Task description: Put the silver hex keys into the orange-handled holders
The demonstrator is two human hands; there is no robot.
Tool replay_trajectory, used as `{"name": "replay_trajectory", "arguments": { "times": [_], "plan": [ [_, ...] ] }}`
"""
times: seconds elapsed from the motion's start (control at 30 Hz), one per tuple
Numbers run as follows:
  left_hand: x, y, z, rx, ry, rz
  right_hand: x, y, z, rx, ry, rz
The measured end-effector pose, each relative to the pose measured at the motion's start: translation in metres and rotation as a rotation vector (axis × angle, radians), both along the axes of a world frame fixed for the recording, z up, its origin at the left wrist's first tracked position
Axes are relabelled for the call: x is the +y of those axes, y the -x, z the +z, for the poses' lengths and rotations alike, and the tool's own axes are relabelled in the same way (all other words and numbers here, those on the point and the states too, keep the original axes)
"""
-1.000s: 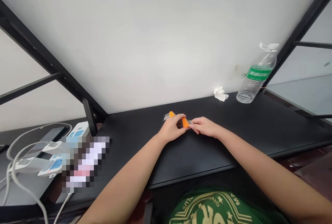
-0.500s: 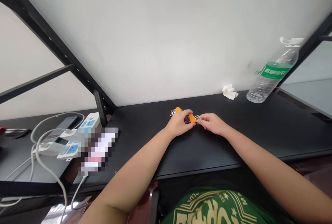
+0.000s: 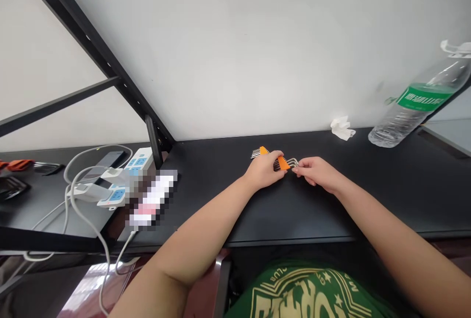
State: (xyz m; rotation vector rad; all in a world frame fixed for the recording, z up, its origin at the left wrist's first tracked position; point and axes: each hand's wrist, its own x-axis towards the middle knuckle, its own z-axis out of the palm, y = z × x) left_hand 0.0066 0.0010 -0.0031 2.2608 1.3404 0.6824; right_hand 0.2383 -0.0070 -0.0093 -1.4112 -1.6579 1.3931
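Note:
An orange holder (image 3: 283, 163) with several metal hex keys (image 3: 255, 153) through it is gripped by my left hand (image 3: 263, 170), thumb on top and fingers underneath. Its straight key ends stick out at the upper left, and the bent ends point right. The fingers of my right hand (image 3: 312, 170) are pinched at the bent ends (image 3: 293, 162), close beside the orange holder. Part of the holder is hidden behind my left hand.
A large clear bottle (image 3: 419, 99) and crumpled tissue (image 3: 342, 128) stand at the back right of the black table (image 3: 206, 180). On the left are a phone (image 3: 154, 200), a white power strip (image 3: 142, 162) with cables and a black metal frame (image 3: 125, 82).
The view has shifted, so the scene sits differently in the picture. Both hands keep hold at the hex key set, with my right fingertips still at the bent ends.

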Motion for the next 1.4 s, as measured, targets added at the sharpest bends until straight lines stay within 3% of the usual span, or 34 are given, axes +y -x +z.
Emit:
{"name": "replay_trajectory", "arguments": {
  "times": [0.27,0.5,0.8,1.13,1.4],
  "plan": [
    [-0.003,-0.004,0.004,0.109,-0.025,-0.007,0.001,-0.013,-0.003,0.000,0.102,-0.107],
    [-0.003,-0.002,0.002,0.015,0.037,0.028,0.000,-0.012,-0.006,0.016,-0.035,-0.062],
    [0.004,-0.001,-0.005,-0.146,0.049,-0.039,0.004,-0.014,-0.008,0.031,-0.102,0.049],
    [0.007,-0.002,-0.006,-0.109,0.024,-0.014,0.009,-0.015,-0.010,0.235,-0.032,0.027],
    [0.007,-0.002,-0.006,-0.104,0.002,-0.037,0.010,-0.012,-0.010,0.213,-0.037,0.036]
  ]
}}
